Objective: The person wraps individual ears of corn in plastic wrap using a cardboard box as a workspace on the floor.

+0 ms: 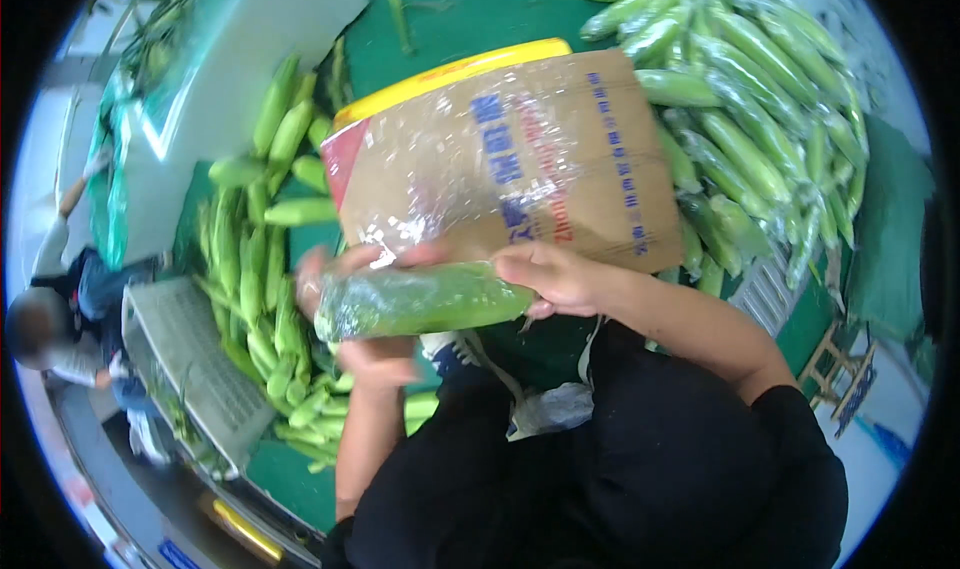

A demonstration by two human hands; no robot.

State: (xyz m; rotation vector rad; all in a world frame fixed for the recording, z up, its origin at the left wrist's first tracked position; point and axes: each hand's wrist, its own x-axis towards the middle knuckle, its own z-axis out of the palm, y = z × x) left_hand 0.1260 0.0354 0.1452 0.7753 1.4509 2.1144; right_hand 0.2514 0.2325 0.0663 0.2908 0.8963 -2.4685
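Between my two hands lies an ear of corn in green husk [427,299], with clear plastic film around it, in front of a cardboard box. My left hand [375,321], blurred, is around the film-covered left end, its fingers apart on both sides of the ear. My right hand [551,276] grips the other end, thumb on top. The cardboard box [450,171] bears printed writing, and shiny clear film covers much of its top; a yellow roll or strip [457,74] runs along its far edge.
Unwrapped ears of corn [255,269] lie heaped at the left. Film-wrapped ears [750,119] are piled at the right. A pale plastic crate [195,359] stands at the lower left, with a person [82,291] beyond it. A small wooden stool [836,374] is at the right.
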